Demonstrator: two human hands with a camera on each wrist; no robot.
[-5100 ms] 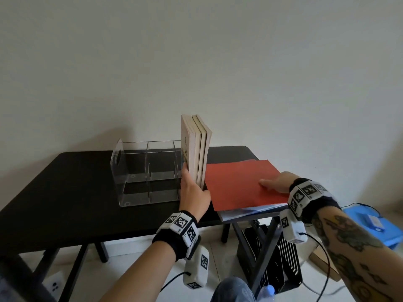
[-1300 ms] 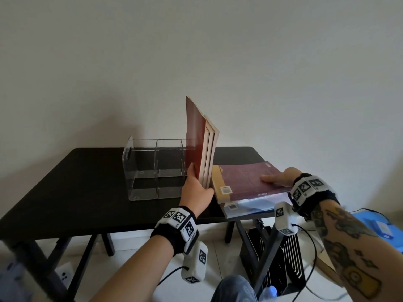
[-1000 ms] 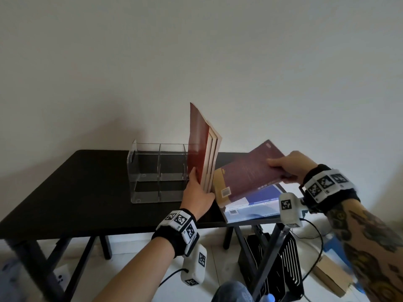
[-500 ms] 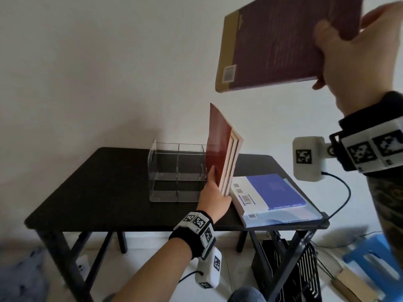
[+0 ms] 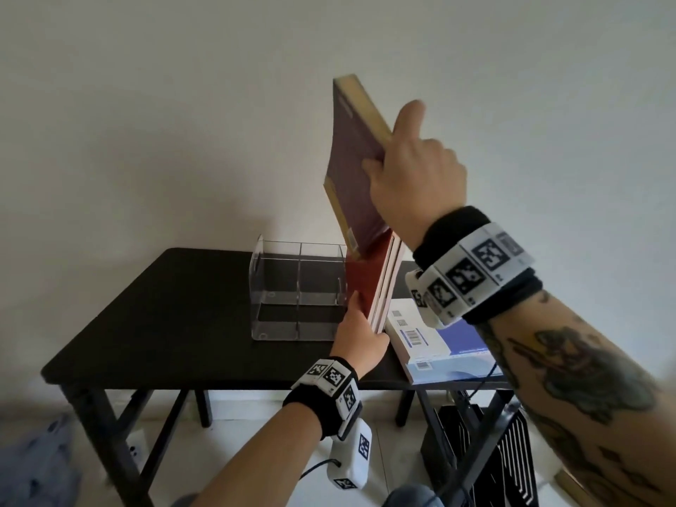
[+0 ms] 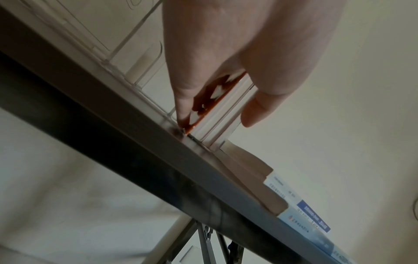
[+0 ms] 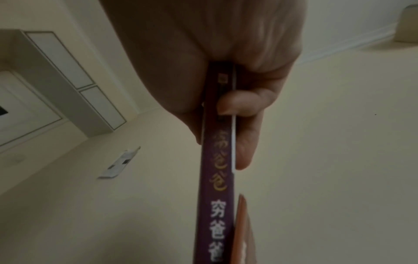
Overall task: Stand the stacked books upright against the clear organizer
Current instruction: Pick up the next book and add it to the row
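A clear organizer (image 5: 292,287) stands on the black table (image 5: 175,316). Against its right side stand several upright books (image 5: 380,283), the outer one red. My left hand (image 5: 360,334) grips their lower near edge, thumb on the red cover (image 6: 212,94) and fingers on the other side. My right hand (image 5: 406,173) holds a purple book (image 5: 353,170) upright in the air, just above the standing books; thumb and fingers pinch its spine (image 7: 217,160). Two blue-and-white books (image 5: 435,342) lie stacked flat on the table's right end.
The wall is close behind the table. Under the table's right end stands a black slatted unit (image 5: 490,451) with cables. A blue bundle (image 5: 29,459) lies on the floor at the left.
My right hand has lifted the purple book off the flat stack, raised it high, turned it upright and brought it down above the standing books. My left hand has stayed on the standing books.
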